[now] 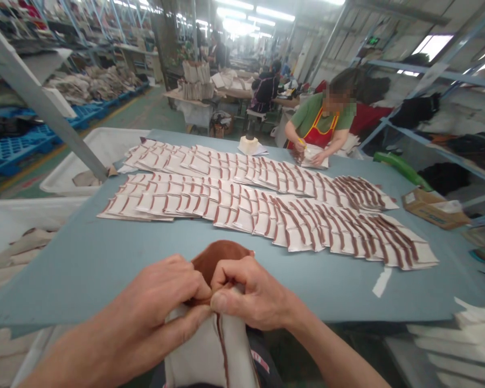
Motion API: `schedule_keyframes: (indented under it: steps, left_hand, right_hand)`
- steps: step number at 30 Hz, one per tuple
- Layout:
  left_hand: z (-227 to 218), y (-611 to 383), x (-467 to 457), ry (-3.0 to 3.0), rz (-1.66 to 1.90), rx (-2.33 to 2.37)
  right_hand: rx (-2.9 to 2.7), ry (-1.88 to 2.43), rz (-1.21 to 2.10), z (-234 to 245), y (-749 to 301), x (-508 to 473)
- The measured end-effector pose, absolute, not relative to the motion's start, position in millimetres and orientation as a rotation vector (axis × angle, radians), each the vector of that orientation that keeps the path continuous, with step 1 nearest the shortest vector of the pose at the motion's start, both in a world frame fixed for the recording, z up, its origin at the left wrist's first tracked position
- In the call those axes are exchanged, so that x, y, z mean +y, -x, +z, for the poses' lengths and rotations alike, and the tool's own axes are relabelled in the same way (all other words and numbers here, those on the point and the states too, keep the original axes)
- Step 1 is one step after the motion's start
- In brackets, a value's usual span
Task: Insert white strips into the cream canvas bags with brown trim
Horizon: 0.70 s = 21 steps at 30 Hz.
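Note:
A cream, tube-shaped sewn piece [198, 350] with a brown lining and a dark brown seam hangs upright in front of me at the near edge of the table. Its opening faces up and shows the brown inside [222, 252]. My left hand [173, 296] pinches the rim from the left, thumb outside and fingers at the lining. Right beside it, my right hand [246, 291] grips the same rim with thumb and curled finger, close to the seam. The fingertips of both hands nearly meet. The lower end of the piece runs out of view.
Two long overlapping rows of cream pieces with brown strips [234, 205] lie across the blue-grey table [145, 269]. A person [323, 118] in a red apron handles a piece at the far side. White bins [64, 183] stand left; a cardboard box [432, 207] sits right.

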<state>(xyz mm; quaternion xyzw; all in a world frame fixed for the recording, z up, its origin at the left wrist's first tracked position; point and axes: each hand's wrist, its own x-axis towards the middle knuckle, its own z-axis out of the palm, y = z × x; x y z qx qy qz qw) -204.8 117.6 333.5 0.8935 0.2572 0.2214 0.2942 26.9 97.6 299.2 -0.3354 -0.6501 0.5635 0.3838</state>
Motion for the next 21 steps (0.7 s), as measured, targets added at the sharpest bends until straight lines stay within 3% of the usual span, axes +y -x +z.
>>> schedule_keyframes:
  steps: [5,11,21]
  left_hand:
    - [339,202,127,-2.398,0.624,0.699]
    - [347,217,155,-2.080,0.455,0.659]
    - [329,216,157,-1.773,0.405,0.700]
  right_hand:
    - [-1.667,0.821,1.493,316,-26,99]
    - [-1.883,0.953,0.969,327,-48,101]
    - [-1.729,1.174,1.161,244,-51,127]
